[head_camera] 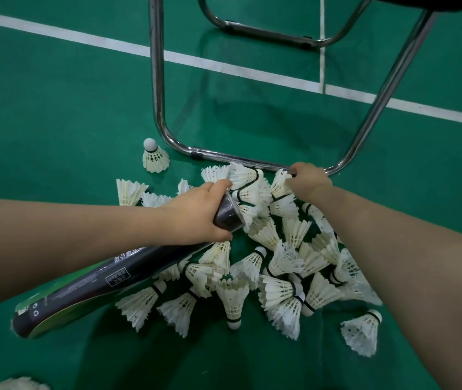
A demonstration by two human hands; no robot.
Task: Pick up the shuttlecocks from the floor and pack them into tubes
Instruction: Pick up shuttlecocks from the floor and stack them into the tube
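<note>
A pile of several white feather shuttlecocks (277, 266) lies on the green court floor in front of me. My left hand (196, 215) grips a long dark tube (106, 280) near its open end, which points into the pile's far side. My right hand (308, 181) reaches to the far edge of the pile and its curled fingers pinch a shuttlecock (279, 184) by the feathers. One shuttlecock (154, 157) stands alone, cork up, to the left. Another (362, 332) lies apart at the lower right.
A chair's chrome tube frame (158, 80) stands just behind the pile, its floor bar running right by my right hand. White court lines (224, 64) cross the green floor beyond. More feathers (15, 384) show at the bottom left corner.
</note>
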